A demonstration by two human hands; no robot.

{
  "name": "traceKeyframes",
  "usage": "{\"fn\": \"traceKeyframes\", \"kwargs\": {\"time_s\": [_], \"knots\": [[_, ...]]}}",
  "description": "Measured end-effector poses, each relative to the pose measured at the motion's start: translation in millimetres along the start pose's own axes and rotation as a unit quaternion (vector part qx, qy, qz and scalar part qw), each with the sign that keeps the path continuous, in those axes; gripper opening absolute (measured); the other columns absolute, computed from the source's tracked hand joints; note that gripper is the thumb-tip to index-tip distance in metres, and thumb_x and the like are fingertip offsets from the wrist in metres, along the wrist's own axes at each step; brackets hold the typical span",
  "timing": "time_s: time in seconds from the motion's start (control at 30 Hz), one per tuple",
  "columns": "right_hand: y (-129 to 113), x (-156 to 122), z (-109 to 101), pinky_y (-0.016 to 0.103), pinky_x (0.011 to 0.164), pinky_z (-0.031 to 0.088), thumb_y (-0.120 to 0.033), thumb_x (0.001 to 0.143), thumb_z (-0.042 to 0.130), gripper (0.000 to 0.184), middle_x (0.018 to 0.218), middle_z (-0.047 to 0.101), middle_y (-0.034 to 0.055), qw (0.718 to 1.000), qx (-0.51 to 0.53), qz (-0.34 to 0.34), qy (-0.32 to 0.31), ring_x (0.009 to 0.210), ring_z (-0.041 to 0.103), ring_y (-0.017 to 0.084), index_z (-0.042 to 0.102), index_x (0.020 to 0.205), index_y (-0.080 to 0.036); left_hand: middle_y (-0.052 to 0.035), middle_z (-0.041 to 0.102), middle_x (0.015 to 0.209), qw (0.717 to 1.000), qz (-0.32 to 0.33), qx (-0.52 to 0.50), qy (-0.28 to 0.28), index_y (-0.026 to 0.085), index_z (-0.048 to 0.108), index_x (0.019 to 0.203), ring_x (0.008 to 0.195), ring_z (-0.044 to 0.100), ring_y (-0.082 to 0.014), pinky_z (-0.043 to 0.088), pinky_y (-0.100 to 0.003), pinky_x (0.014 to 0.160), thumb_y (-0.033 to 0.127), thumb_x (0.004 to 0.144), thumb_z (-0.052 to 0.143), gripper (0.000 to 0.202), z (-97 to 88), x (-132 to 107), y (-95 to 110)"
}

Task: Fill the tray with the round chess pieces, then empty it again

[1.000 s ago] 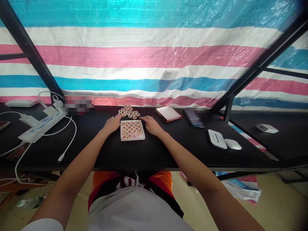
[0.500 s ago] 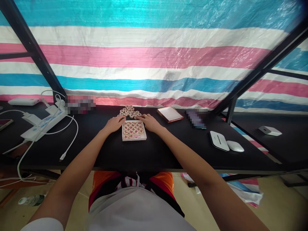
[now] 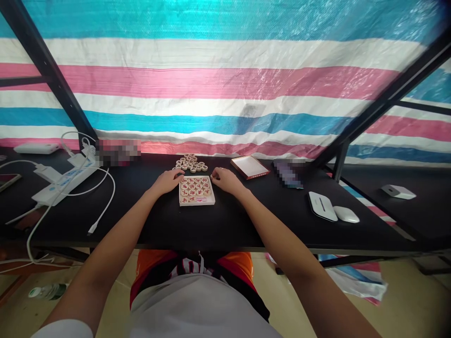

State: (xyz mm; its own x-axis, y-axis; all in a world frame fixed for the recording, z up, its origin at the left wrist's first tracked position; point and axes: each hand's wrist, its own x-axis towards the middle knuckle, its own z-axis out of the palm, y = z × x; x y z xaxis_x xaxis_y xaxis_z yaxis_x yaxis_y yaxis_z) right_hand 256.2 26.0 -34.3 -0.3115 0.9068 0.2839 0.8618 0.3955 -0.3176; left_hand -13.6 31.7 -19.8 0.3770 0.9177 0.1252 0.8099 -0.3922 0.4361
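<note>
A white open box (image 3: 197, 203) stands on the black desk, with rows of round Chinese chess pieces (image 3: 192, 186) marked in red lying in it. One corner at its front right shows a pinkish patch instead of a piece. My left hand (image 3: 168, 181) is closed at the box's back left corner, fingers bent against the rim. Beside the back right corner, my right hand (image 3: 226, 180) has its fingertips pinched together on what looks like a small pale chess piece, mostly hidden. Just behind the box lies a loose heap of more pieces (image 3: 189, 163), with dark markings.
An upturned box lid (image 3: 249, 167) lies at the back right, near a blurred phone-like object (image 3: 288, 173). Further right are a white flat case (image 3: 321, 206) and a white mouse (image 3: 346, 214). A power strip (image 3: 68, 183) with white cables (image 3: 107, 202) occupies the left.
My right hand has drawn back and right from the heap to the box's back right corner, its fingers now pinched. My left hand stays at its corner.
</note>
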Motion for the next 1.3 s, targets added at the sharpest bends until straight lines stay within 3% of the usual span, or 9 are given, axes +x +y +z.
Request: {"fn": "traceKeyframes", "kwargs": {"time_s": [0.1, 0.2, 0.37, 0.47, 0.53, 0.8, 1.07, 1.3], "knots": [[4.3, 1.0, -7.1, 0.027, 0.07, 0.041, -0.025, 0.078, 0.059, 0.011, 0.084, 0.063, 0.003, 0.994, 0.111, -0.01, -0.022, 0.074, 0.055, 0.015, 0.061, 0.086, -0.017, -0.0023, 0.065, 0.081, 1.0, 0.002, -0.008, 0.003, 0.023, 0.062, 0.115, 0.071, 0.06, -0.0184, 0.04, -0.026, 0.064, 0.044, 0.088, 0.042, 0.04, 1.2, 0.9, -2.7], [3.5, -1.7, -21.3, 0.027, 0.068, 0.041, -0.037, 0.075, 0.065, 0.026, 0.085, 0.063, 0.0016, 0.97, 0.238, -0.003, -0.052, 0.073, 0.054, 0.014, 0.062, 0.092, -0.017, -0.0022, 0.065, 0.08, 1.0, 0.002, -0.011, 0.006, 0.023, 0.063, 0.115, 0.07, 0.059, -0.0181, 0.041, -0.026, 0.065, 0.044, 0.088, 0.041, 0.04, 2.4, 1.4, -4.2], [-13.7, -8.5, -40.7, 0.026, 0.063, 0.038, -0.043, 0.067, 0.072, 0.042, 0.081, 0.061, 0.0013, 0.932, 0.333, -0.024, -0.143, 0.067, 0.05, 0.012, 0.064, 0.096, -0.015, -0.0028, 0.067, 0.082, 1.0, -0.001, -0.003, 0.002, 0.023, 0.063, 0.114, 0.072, 0.06, -0.019, 0.042, -0.027, 0.066, 0.044, 0.089, 0.041, 0.04, 2.3, 1.1, -2.6], [-25.0, -10.4, -39.8, 0.025, 0.062, 0.036, -0.044, 0.063, 0.075, 0.046, 0.077, 0.059, 0.0001, 0.924, 0.308, -0.044, -0.222, 0.065, 0.048, 0.011, 0.067, 0.098, -0.015, -0.0037, 0.068, 0.087, 1.0, -0.005, -0.001, 0.001, 0.023, 0.064, 0.114, 0.075, 0.061, -0.0195, 0.043, -0.027, 0.069, 0.043, 0.089, 0.041, 0.039, 2.2, 0.7, -1.6], [-29.5, -11.1, -37.1, 0.025, 0.062, 0.035, -0.044, 0.064, 0.075, 0.044, 0.075, 0.057, -0.0005, 0.932, 0.265, -0.051, -0.241, 0.065, 0.047, 0.011, 0.07, 0.097, -0.015, -0.0038, 0.069, 0.089, 1.0, -0.006, 0.0, 0.003, 0.023, 0.064, 0.114, 0.076, 0.062, -0.0194, 0.044, -0.028, 0.07, 0.043, 0.089, 0.041, 0.04, 2.7, 0.7, -1.6], [-33.8, -13.8, -40.8, 0.023, 0.059, 0.035, -0.04, 0.065, 0.074, 0.04, 0.07, 0.053, -0.0025, 0.935, 0.227, -0.059, -0.265, 0.061, 0.045, 0.011, 0.071, 0.099, -0.018, -0.0042, 0.07, 0.097, 1.0, -0.001, 0.009, 0.002, 0.023, 0.065, 0.113, 0.084, 0.063, -0.021, 0.044, -0.028, 0.073, 0.042, 0.09, 0.041, 0.039, 4.0, 2.1, -3.5], [-38.2, -15.6, -40.8, 0.022, 0.058, 0.036, -0.03, 0.067, 0.072, 0.035, 0.07, 0.058, -0.0017, 0.93, 0.238, -0.066, -0.272, 0.06, 0.047, 0.01, 0.07, 0.1, -0.017, -0.0042, 0.07, 0.101, 1.0, -0.004, -0.001, -0.001, 0.023, 0.066, 0.111, 0.085, 0.064, -0.0207, 0.045, -0.028, 0.075, 0.042, 0.09, 0.041, 0.038, 3.5, 1.3, -1.9], [-33.9, -15.5, -33.4, 0.021, 0.058, 0.04, -0.029, 0.068, 0.072, 0.037, 0.095, 0.069, 0.003, 0.912, 0.293, -0.077, -0.275, 0.062, 0.052, 0.009, 0.07, 0.104, -0.019, -0.0042, 0.07, 0.105, 1.0, -0.004, 0.0, 0.0, 0.023, 0.067, 0.111, 0.09, 0.063, -0.0215, 0.046, -0.028, 0.08, 0.041, 0.09, 0.041, 0.038, 3.4, 2.0, -1.5]]}}
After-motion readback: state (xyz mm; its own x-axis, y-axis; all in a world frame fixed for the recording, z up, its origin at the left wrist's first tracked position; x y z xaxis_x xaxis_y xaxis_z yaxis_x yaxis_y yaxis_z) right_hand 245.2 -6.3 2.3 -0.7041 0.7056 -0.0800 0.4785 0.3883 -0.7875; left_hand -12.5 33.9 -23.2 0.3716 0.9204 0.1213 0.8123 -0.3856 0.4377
